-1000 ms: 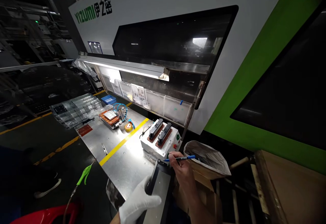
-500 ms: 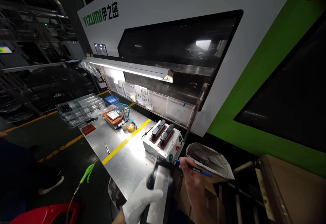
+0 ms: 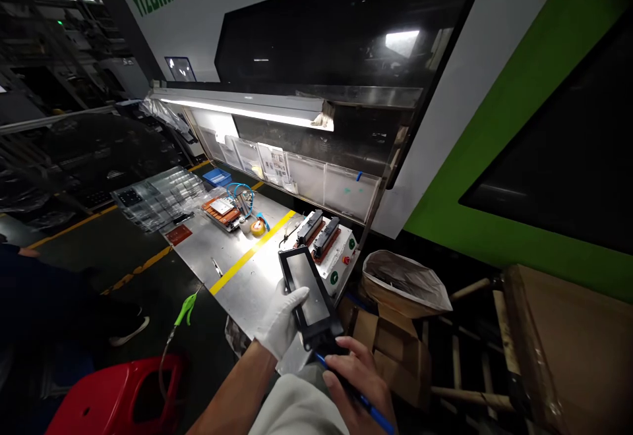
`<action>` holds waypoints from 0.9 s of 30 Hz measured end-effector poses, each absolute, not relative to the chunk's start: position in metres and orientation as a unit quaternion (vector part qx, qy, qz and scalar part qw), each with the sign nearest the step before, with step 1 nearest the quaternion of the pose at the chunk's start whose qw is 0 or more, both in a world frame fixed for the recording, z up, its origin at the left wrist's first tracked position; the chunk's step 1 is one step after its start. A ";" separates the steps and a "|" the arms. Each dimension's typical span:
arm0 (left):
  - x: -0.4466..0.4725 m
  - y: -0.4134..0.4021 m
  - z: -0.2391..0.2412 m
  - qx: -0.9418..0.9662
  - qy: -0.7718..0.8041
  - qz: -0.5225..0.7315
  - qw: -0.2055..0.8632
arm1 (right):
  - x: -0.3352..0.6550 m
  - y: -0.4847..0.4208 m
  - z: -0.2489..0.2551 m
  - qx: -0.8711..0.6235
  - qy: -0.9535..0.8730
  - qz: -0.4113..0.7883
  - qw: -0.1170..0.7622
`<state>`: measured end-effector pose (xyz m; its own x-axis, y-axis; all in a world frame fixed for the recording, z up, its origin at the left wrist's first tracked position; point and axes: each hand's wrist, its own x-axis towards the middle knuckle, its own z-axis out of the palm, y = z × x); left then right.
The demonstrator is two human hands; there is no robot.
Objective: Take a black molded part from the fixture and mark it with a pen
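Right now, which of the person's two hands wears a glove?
The left hand: it wears a white glove and grips the black framed panel by its edge. The right hand is bare and holds a blue pen near the panel's lower end.

The glove on the left hand looks like white knit cloth, matt. The frame it holds is black plastic, its flat panel faintly glossy. The pen has a smooth blue plastic barrel. The bench is brushed metal, bright under the lamp, with a yellow stripe across it. The stool is glossy red plastic. The boxes are brown cardboard, matt.
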<state>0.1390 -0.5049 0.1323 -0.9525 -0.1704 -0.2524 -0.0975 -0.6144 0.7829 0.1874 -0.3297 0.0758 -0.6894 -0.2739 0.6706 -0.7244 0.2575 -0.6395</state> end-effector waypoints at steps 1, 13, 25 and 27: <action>0.139 -0.504 0.131 0.151 -0.443 -0.884 0.018 | 0.187 -0.330 0.077 0.328 -0.767 0.506 0.220; 0.142 -0.505 0.126 0.169 -0.458 -0.871 0.048 | 0.190 -0.330 0.077 0.331 -0.799 0.467 0.185; 0.148 -0.508 0.141 0.204 -0.441 -0.873 0.047 | 0.185 -0.311 0.066 0.154 -0.800 0.511 0.273; 0.148 -0.507 0.143 0.212 -0.443 -0.870 0.042 | 0.184 -0.310 0.064 0.163 -0.811 0.499 0.260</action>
<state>0.1478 -0.5069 0.1432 -0.9063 -0.2616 -0.3321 -0.1147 -0.6040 0.7887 0.1835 -0.3100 0.0639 -0.8117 -0.0052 0.5841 -0.5238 0.4491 -0.7239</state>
